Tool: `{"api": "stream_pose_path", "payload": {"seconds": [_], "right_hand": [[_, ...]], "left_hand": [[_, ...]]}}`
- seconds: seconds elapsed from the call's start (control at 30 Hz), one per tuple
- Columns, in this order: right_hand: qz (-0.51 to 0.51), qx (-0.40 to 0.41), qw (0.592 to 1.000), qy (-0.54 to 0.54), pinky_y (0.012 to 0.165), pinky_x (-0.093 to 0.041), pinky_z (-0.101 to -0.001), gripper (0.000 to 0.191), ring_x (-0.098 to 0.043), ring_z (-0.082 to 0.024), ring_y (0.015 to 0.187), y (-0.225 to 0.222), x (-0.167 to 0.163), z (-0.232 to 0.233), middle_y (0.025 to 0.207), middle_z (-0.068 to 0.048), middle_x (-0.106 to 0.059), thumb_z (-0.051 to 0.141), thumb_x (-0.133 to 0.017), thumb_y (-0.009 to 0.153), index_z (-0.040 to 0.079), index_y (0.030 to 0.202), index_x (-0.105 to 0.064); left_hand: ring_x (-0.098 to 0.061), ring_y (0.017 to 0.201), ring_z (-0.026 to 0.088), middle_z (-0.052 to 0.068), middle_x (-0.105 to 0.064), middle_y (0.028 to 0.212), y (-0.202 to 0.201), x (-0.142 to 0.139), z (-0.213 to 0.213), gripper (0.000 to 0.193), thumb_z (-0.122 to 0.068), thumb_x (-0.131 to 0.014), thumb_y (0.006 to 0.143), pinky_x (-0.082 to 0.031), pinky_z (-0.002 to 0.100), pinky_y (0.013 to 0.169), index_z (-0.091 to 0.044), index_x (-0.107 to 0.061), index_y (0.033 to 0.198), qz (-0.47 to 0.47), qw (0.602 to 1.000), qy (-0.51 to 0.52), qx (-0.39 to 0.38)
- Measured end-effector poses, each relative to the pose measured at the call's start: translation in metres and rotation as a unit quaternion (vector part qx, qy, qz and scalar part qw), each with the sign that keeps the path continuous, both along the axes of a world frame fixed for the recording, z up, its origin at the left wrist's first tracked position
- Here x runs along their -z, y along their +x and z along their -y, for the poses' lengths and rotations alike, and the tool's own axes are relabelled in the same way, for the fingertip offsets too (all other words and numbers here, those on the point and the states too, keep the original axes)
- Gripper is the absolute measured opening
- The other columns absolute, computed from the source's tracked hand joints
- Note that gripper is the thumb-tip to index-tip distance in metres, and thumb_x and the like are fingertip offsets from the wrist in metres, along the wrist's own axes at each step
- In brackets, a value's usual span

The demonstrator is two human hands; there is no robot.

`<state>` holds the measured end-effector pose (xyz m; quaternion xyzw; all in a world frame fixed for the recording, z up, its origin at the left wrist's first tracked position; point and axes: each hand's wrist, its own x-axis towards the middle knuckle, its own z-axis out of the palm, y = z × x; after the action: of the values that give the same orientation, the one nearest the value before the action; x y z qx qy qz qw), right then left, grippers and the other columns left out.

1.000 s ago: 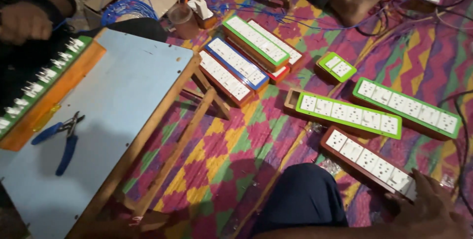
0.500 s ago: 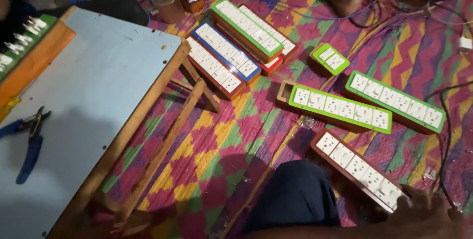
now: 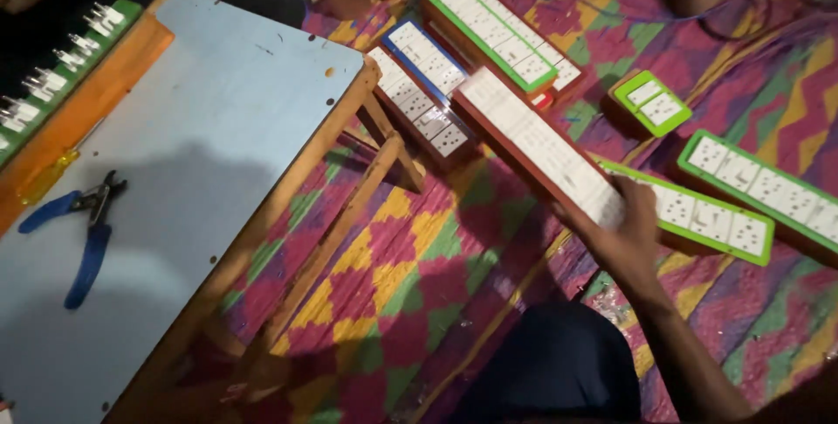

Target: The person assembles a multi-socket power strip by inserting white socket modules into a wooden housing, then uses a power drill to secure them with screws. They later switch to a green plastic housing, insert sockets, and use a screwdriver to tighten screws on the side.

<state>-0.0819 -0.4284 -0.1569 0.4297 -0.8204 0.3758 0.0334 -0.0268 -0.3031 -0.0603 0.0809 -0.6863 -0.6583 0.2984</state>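
Right hand (image 3: 621, 236): clamped on the long brown socket strip (image 3: 537, 146), lifted.
Pliers (image 3: 77, 234): on low table (image 3: 218, 127), well left of strip.

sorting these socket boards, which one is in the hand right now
The long brown-edged board, gripped at its near end by the right hand; the green- and blue-edged ones lie untouched.

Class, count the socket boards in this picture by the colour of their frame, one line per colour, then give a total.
Green-framed boards: 5 (on the table edge, in the top stack, the small one, under the right hand, far right)
Blue-framed boards: 1
Brown-framed boards: 3 (held by the right hand, beside the table leg, under the top stack)
Total: 9
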Motion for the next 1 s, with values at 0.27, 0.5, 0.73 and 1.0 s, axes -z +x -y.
{"api": "stream_pose_path", "payload": {"seconds": [0.27,0.5,0.73,1.0], "right_hand": [[-0.01,-0.072,0.995,-0.072,0.099,-0.04,-0.0526,0.075,-0.049,-0.034,0.113,-0.04,0.035,0.187,0.116,-0.019,-0.055,0.052,-0.084,0.084,-0.002,0.128,-0.057],[-0.098,-0.077,0.991,0.048,0.108,-0.033,-0.0608,0.116,-0.039,-0.045,0.13,-0.055,0.051,0.165,0.138,-0.029,-0.039,0.081,-0.083,0.072,-0.005,0.14,-0.044],[-0.1,-0.107,0.913,0.381,0.107,-0.03,-0.0652,0.132,-0.036,-0.047,0.137,-0.117,0.005,-0.004,0.146,-0.025,-0.043,0.065,-0.095,0.043,0.005,0.148,-0.041],[0.019,-0.018,0.969,0.244,0.1,-0.049,-0.0453,0.076,-0.064,-0.035,0.117,-0.133,-0.022,-0.136,0.121,-0.018,-0.068,0.033,-0.088,0.062,0.006,0.129,-0.064]], "left_hand": [[-0.054,0.112,0.039,0.026,-0.05,0.124,-0.018,0.012,0.022,0.054,-0.037,-0.06,0.104,-0.044,0.047,0.099,0.007,-0.042,0.13,-0.02,0.999,0.017,-0.024],[-0.055,0.11,0.037,0.025,-0.052,0.121,-0.024,0.021,0.021,0.049,-0.036,-0.059,0.106,-0.045,0.046,0.097,0.005,-0.044,0.128,-0.045,0.998,0.033,-0.02],[-0.057,0.107,0.036,0.023,-0.054,0.118,-0.02,0.018,0.007,0.044,-0.035,-0.058,0.107,-0.046,0.044,0.096,0.003,-0.046,0.125,-0.058,0.997,0.034,-0.034],[-0.058,0.105,0.034,0.021,-0.056,0.114,-0.013,-0.014,-0.01,0.038,-0.034,-0.056,0.11,-0.048,0.043,0.095,0.002,-0.049,0.122,-0.074,0.994,-0.001,-0.079]]}}
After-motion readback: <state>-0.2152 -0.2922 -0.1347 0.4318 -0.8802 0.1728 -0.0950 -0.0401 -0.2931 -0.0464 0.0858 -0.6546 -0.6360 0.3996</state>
